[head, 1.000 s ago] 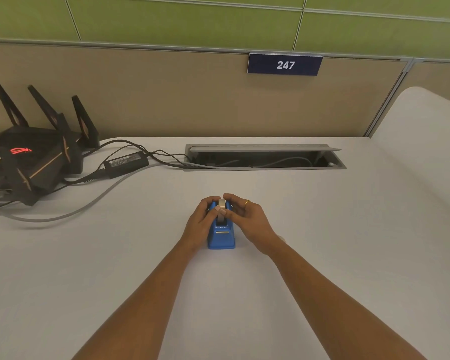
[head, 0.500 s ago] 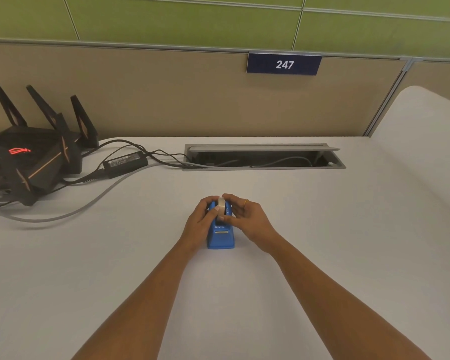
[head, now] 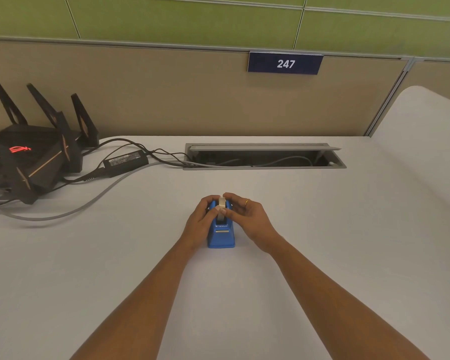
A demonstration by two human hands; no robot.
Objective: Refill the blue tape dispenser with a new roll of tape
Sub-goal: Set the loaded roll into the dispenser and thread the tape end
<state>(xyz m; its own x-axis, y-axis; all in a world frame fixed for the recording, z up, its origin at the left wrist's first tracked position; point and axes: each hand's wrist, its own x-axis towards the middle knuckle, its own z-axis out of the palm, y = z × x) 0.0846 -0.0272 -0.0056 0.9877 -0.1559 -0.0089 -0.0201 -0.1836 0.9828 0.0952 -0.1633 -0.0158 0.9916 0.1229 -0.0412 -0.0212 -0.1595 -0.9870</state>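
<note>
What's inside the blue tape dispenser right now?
A whitish tape roll stands in the blue tape dispenser, top edge showing. The left hand and right hand cover its sides and hub.

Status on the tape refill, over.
Left hand grips blue tape dispenser. Right hand pinches tape roll in the dispenser's cradle. Cables lie far left, apart from both hands.
</note>
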